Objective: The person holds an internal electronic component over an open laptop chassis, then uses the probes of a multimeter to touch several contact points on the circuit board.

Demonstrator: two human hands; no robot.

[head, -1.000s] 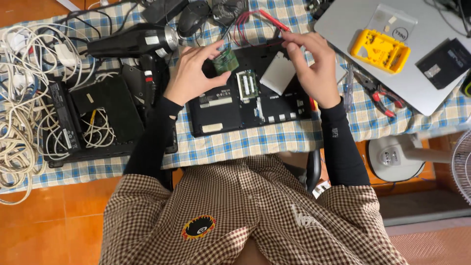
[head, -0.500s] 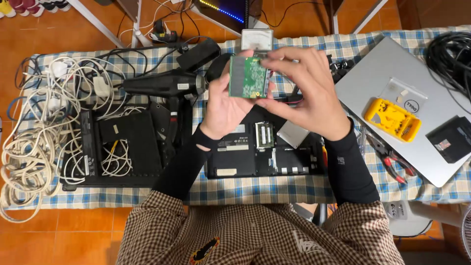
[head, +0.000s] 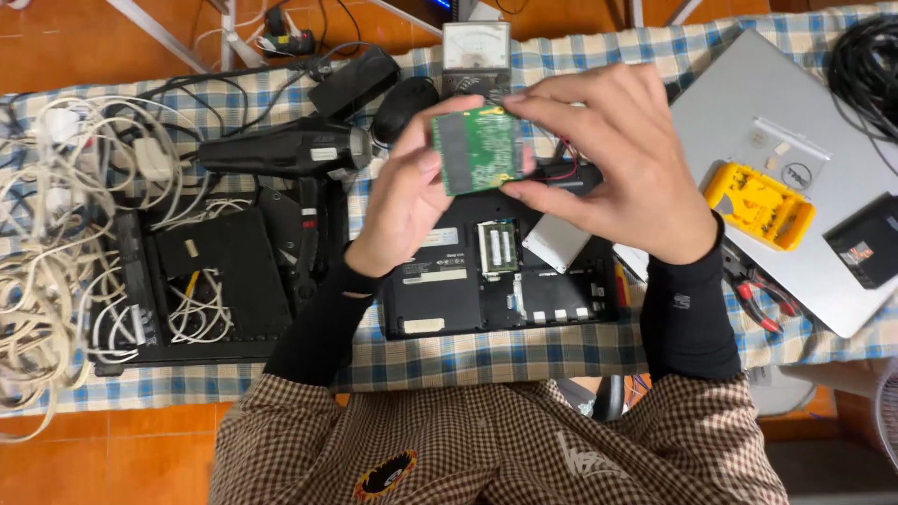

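Observation:
A small green circuit card point(head: 477, 150) is held up between both hands above the table. My left hand point(head: 407, 201) pinches its left edge with thumb and fingers. My right hand point(head: 613, 164) grips its right edge from above and the side. Below them lies an open black laptop base point(head: 449, 290), bottom side up, with a memory module point(head: 498, 247) showing in its bay. A thin red wire point(head: 561, 173) runs near the right hand.
A black hair dryer point(head: 285, 150), a second opened black device point(head: 210, 281) and a heap of white cables point(head: 47, 252) lie left. An analog meter point(head: 475, 47) stands at the back. A silver laptop point(head: 795, 178) with a yellow tool point(head: 760, 204) lies right, pliers point(head: 762, 304) beside it.
Both hands lifted the green card from the laptop base up toward the camera. The view has shifted, so the table sits lower in frame.

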